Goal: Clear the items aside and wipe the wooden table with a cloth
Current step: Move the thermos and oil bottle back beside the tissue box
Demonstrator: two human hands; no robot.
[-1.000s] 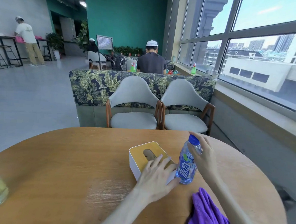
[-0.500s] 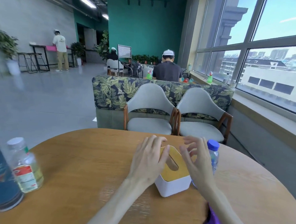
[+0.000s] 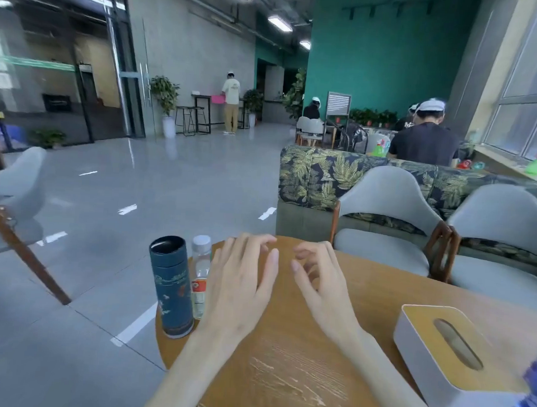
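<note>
Both my hands hover over the round wooden table (image 3: 297, 378) with nothing in them. My left hand (image 3: 240, 283) has its fingers spread, just right of a dark blue cylindrical canister (image 3: 171, 287) and a small clear bottle (image 3: 200, 274) that stand at the table's left edge. My right hand (image 3: 322, 285) is beside it, fingers loosely curled and apart. A white tissue box with a yellow wooden lid (image 3: 452, 359) sits at the right. A blue-labelled water bottle (image 3: 534, 392) is cut off by the right border. The cloth is out of view.
Two grey chairs (image 3: 385, 223) with wooden frames stand behind the table in front of a leaf-patterned sofa (image 3: 319, 178). Another chair (image 3: 6, 206) stands on the left. Grey floor stretches left of the table. Several people are in the background.
The view has swung left. Both hands let go of the tissue box and the water bottle and moved left toward the canister and small bottle. The purple cloth has left the view.
</note>
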